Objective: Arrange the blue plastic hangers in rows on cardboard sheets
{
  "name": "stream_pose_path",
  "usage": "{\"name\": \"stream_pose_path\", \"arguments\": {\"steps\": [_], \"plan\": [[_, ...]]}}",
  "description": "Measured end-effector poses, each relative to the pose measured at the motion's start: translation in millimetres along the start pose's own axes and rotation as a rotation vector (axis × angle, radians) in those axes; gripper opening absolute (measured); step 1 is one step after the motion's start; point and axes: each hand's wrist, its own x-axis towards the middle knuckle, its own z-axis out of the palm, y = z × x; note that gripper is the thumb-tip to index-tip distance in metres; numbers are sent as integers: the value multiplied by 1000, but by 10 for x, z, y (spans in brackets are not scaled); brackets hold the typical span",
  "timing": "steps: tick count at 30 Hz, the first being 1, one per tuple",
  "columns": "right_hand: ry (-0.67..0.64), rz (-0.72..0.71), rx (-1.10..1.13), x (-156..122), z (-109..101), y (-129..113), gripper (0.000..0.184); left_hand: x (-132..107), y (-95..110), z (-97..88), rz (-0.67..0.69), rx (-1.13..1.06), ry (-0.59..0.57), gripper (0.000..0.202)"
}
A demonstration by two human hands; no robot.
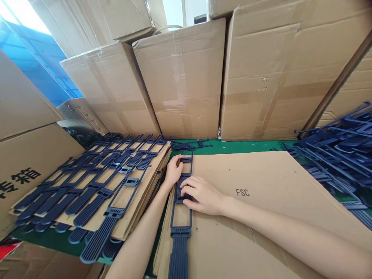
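A ribbed dark-blue plastic piece (pixel 178 255) lies closest, below the hands, along the left edge of a cardboard stack (pixel 232 244). A second dark-blue piece (pixel 177 196) lies in line beyond it, right under the grip. The right hand (pixel 203 195) touches it, thumb and fingers slightly parted; the left hand (pixel 175 169) curls loosely beside its upper frame (whether either hand truly pinches it, I cannot tell). Left of the hands, rows of similar pieces (pixel 91 209) cover another stack (pixel 141 193); well to their right rises a tangled heap (pixel 343 151). Beyond the fingertips, loose pieces (pixel 181 146) lie on a green surface (pixel 247 146) before taped cartons (pixel 186 77).
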Motion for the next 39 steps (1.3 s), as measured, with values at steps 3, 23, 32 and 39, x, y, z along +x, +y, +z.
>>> {"name": "stream_pose_path", "arguments": {"steps": [3,23,32,39], "plan": [[1,1,2,-4,1,5,9,2,-7,3,7,18,2,30],[-3,-3,-59,-3,22,4,11,-69,410,-75,289,336,-92,35],[6,12,-69,10,40,-1,12,-69,249,-5,195,224,-211,35],[-1,9,-68,12,52,17,12,-63,258,-7,192,203,-204,34]]}}
